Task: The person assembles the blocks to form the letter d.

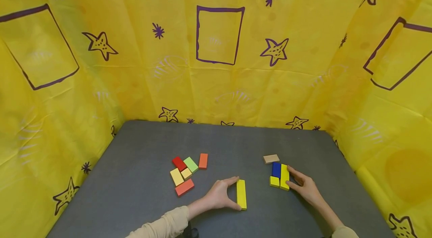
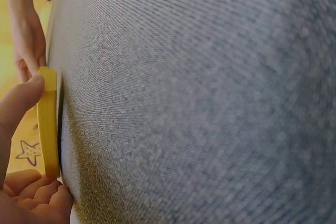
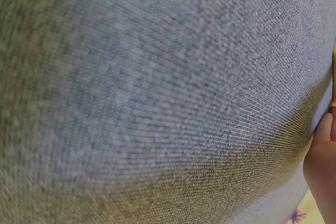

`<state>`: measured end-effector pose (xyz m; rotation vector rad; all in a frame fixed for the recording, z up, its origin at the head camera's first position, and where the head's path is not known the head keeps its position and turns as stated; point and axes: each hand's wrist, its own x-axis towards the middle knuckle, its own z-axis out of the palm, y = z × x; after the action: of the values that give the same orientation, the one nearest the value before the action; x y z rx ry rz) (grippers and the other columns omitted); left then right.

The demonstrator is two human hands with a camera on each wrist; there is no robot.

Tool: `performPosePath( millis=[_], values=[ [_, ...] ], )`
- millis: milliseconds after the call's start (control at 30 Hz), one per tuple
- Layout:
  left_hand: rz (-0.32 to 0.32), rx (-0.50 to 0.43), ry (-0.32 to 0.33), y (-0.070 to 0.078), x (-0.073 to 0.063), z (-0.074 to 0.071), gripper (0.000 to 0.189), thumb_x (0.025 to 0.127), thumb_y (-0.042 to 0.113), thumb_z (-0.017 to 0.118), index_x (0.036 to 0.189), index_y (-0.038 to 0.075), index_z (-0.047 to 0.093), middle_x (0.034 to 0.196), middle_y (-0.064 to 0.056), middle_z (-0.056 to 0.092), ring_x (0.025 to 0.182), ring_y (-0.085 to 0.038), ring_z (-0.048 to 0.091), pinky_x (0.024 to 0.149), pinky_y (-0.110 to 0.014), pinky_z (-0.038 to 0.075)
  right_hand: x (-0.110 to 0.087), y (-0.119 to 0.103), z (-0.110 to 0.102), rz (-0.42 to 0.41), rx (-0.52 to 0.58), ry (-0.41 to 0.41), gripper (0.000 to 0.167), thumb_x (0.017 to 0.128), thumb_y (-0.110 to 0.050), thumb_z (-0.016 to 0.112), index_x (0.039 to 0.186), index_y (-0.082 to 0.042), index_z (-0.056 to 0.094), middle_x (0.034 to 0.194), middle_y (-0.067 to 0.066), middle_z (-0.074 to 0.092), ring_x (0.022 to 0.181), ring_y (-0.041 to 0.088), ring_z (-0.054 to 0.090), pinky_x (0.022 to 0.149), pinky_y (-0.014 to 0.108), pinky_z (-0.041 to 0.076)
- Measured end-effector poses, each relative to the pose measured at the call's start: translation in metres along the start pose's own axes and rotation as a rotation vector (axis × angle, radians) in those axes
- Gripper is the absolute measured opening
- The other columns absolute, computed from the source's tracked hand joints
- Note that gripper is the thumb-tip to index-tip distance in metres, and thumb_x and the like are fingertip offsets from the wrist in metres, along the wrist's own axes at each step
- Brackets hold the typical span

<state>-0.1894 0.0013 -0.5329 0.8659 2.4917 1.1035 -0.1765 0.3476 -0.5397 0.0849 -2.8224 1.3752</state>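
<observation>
My left hand [image 1: 219, 194] pinches a long yellow block [image 1: 241, 195] by its two ends, thumb at the near end and fingers at the far one. The left wrist view shows the same block [image 2: 48, 124] between thumb and fingertips, a dark shadow beside it. To the right, my right hand [image 1: 306, 187] holds another long yellow block [image 1: 284, 177] at its ends. That block lies against a blue block [image 1: 276, 169] and a small yellow block [image 1: 274, 181]. A tan block [image 1: 271, 159] sits just behind them. Only part of the right hand [image 3: 321, 156] shows in the right wrist view.
On the left of the dark grey table [image 1: 145, 200] lies a group of blocks: red [image 1: 179, 163], light green [image 1: 191, 164], pale yellow [image 1: 177, 177], a smaller pale yellow one [image 1: 186, 173], and coral [image 1: 184, 187]. An orange block [image 1: 203, 161] lies beside them. Yellow patterned cloth [image 1: 216, 88] encloses the table.
</observation>
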Motion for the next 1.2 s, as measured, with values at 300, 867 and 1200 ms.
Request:
performPosePath(
  millis=[300,867,1200],
  values=[
    [-0.008,0.034,0.010,0.0007,-0.0004,0.0018,0.094,0.062,0.038,0.087,0.141,0.009,0.046,0.141,-0.005,0.051,0.129,-0.020,0.050,0.103,-0.036,0.044,-0.0001,-0.0004,-0.0021,0.002,0.024,-0.023,0.062,0.088,-0.023,0.067,0.140,0.000,0.043,0.145,0.023,0.041,0.132,0.021,0.044,0.094,0.008,0.039],
    [-0.023,0.089,0.015,0.0034,0.0005,0.0039,0.095,0.062,0.041,0.087,0.141,0.008,0.045,0.142,-0.006,0.050,0.130,-0.022,0.048,0.103,-0.043,0.041,-0.0011,-0.0014,-0.0014,-0.007,0.036,-0.012,0.063,0.088,-0.024,0.067,0.140,0.001,0.042,0.144,0.024,0.041,0.133,0.033,0.038,0.091,0.000,0.033],
    [-0.015,0.117,0.015,0.0030,0.0003,0.0048,0.097,0.062,0.041,0.087,0.142,0.008,0.043,0.143,-0.006,0.049,0.130,-0.022,0.047,0.103,-0.041,0.042,-0.0015,0.0013,0.0000,0.026,0.039,-0.021,0.064,0.088,-0.027,0.067,0.141,-0.003,0.042,0.146,0.020,0.041,0.129,0.002,0.039,0.091,-0.001,0.031]
  ],
)
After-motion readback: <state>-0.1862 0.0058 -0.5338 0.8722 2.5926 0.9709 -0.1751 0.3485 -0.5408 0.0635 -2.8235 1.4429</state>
